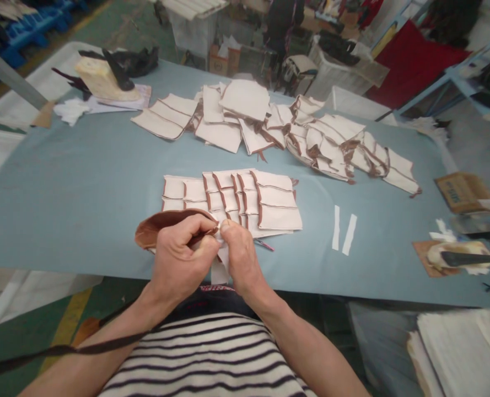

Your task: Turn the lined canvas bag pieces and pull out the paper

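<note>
My left hand (184, 253) is closed on a brown leather piece (149, 227) that curves up in front of it. Pinched close beside it, my right hand (240, 253) has thumb and finger together at the piece's edge, where a bit of white shows. A pale strip (220, 272) hangs down between the hands. Just beyond them lies an overlapping row of cream panels (278, 193) with brown edges and seams. A small thin pink tool (264, 245) rests near my right hand, partly hidden under the panels.
Two white strips (347, 234) lie to the right. A heap of cream and brown panels (245, 102) spreads along the back of the blue table (83, 182). A glue-crusted block with a black handle (447, 257) sits far right, another block (102, 80) back left.
</note>
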A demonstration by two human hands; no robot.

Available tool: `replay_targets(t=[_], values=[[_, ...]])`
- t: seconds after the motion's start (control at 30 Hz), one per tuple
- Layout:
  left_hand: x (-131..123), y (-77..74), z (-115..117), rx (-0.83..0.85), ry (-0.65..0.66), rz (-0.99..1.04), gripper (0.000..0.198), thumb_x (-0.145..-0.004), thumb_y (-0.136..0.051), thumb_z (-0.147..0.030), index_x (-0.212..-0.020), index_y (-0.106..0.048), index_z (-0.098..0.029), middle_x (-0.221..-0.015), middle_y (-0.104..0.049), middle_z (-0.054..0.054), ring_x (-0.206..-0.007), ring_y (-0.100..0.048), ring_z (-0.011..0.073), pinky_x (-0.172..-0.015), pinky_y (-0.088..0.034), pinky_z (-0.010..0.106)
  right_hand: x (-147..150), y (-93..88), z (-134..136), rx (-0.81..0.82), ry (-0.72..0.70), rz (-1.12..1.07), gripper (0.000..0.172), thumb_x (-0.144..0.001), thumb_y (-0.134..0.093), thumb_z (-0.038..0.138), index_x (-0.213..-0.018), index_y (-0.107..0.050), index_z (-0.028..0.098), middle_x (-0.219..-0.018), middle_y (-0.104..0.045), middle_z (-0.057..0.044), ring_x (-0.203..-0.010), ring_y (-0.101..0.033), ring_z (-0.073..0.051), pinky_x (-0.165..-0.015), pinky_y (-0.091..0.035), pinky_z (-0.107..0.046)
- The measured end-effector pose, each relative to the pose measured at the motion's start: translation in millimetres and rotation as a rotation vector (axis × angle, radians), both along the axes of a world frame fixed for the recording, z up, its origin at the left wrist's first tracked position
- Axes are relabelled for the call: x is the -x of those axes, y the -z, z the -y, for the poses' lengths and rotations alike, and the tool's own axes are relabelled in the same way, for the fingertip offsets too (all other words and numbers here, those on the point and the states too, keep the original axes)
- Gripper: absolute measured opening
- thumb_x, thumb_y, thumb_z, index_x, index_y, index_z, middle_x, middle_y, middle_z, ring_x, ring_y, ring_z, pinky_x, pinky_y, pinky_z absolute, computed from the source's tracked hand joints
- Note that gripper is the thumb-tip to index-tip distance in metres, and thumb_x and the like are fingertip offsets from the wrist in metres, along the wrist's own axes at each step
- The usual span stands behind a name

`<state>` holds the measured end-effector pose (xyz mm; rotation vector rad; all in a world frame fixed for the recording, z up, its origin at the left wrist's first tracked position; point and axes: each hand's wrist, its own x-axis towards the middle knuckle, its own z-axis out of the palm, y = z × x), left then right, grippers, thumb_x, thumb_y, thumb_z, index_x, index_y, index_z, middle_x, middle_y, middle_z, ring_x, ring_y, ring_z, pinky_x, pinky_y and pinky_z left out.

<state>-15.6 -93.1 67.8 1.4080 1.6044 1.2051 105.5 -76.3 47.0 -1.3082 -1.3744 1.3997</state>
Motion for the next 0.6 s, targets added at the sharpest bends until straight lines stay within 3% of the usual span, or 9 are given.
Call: replay_targets(t=[0.23, 0.47, 0.6], values=[[32.4, 9.9, -16.9, 0.362, 0.107, 0.374, 0.015, -0.064, -0.066, -0.033, -0.067, -0.067, -0.019, -0.057, -0.055, -0.004, -0.05, -0.042, 0.0112, -0.048, -0.032, 0.023, -3.8, -3.6, 0.4, 0.046, -0.08, -0.016, 0.04, -0.098, -0.043, 0.055, -0.072, -0.042, 0.025, -0.067, -0.043, 0.004, -0.064, -0.042, -0.014, -0.058, -0.034, -0.028], [40.9, 1.7, -13.8, 0.492, 0.257, 0.497, 0.019, -0.062, -0.068, -0.032, -0.074, -0.067, -0.017, -0.063, -0.061, -0.002, -0.055, -0.052, 0.0132, -0.05, -0.04, 0.022, -8.5, -14.6, 17.2, 0.066, -0.028, 0.114, 0.033, -0.082, -0.065, 0.052, -0.074, -0.046, 0.027, -0.058, -0.047, 0.008, -0.053, -0.039, -0.013, -0.054, -0.031, -0.026], [40.2, 1.3, -9.9, 0.525, 0.354, 0.431, 0.024, -0.071, -0.075, -0.039, -0.077, -0.066, -0.017, -0.068, -0.063, -0.001, -0.059, -0.052, 0.013, -0.052, -0.042, 0.022, -5.7, -13.8, 19.1, 0.016, -0.004, 0.174, 0.028, -0.079, -0.063, 0.045, -0.071, -0.043, 0.027, -0.058, -0.044, 0.009, -0.053, -0.038, -0.012, -0.055, -0.03, -0.026]])
